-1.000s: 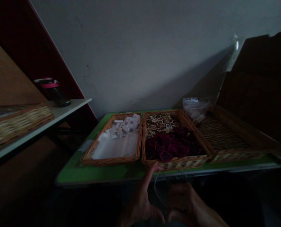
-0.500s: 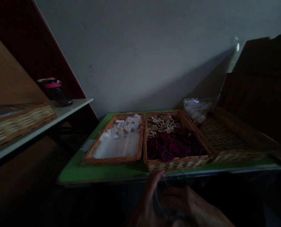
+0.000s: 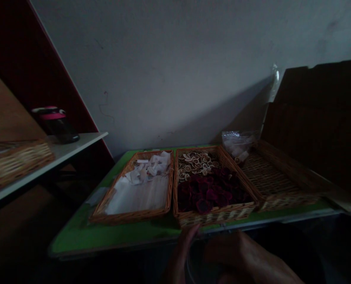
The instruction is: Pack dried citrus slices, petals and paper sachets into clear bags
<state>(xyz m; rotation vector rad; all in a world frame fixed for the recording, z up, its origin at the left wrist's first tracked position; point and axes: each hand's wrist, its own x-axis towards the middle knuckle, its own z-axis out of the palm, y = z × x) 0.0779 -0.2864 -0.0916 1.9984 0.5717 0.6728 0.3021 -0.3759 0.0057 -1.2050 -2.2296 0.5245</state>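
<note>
Both left hand (image 3: 180,256) and right hand (image 3: 246,258) huddle below bench (image 3: 104,236) edge by petal basket (image 3: 213,215), likely sharing something small; grip state untellable, too dark.

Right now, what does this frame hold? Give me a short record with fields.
left hand: low, fingers raised toward the middle basket
right hand: beside it, curled; contents too dark to tell
middle basket: pale dried slices behind, dark red pieces in front
left basket: white paper scraps
right basket: clear bag at far corner
table: green top
shelf: dark container with pink band
</note>
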